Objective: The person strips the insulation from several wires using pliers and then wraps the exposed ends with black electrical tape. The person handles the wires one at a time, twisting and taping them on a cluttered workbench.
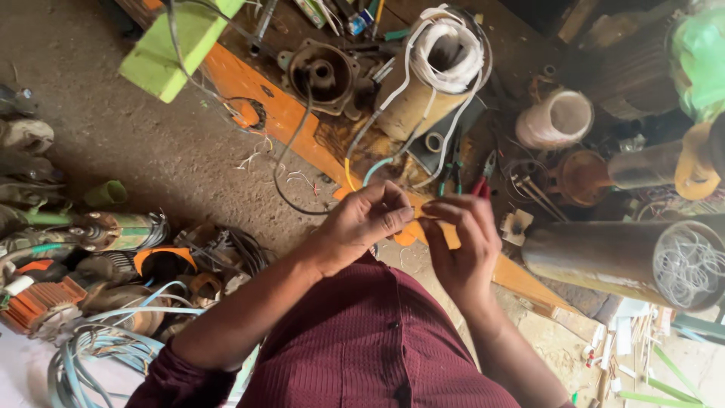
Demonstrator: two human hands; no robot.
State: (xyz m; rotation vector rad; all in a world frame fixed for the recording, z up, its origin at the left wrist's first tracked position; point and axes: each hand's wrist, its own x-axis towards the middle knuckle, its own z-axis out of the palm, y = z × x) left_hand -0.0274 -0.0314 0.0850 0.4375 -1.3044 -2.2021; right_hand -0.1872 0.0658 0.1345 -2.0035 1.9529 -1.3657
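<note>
The person's left hand (361, 223) and right hand (464, 245) meet at the middle of the view, above a dark red shirt (362, 340). Between them runs a small pale strip (420, 215), pinched at each end: the left grip is closed on it with thumb and forefinger pressed together, and the right grip is likewise clamped on its other end, fingers curled over. What the strip is made of cannot be told, as the fingers hide most of it.

At about 12 o'clock from the hands stands a tan cylinder (411, 106) topped with a coil of white cord (447, 49), from which loose cords trail down toward the hands. At 11 o'clock lies a round rusty motor housing (323, 75), on an orange board (260, 98) that runs diagonally under the hands. Red-handled pliers (483, 175) lie just beside the right hand at 1 o'clock. A white roll (555, 119) sits further off at 2 o'clock, and at 3 o'clock a long metal cylinder (627, 257) lies on its side, wire windings showing in its open end. At 9 o'clock, well apart, old motor parts (113, 234) and pale blue cable (98, 351) are heaped on the floor (136, 136). A green block (177, 45) lies at 10 o'clock.
</note>
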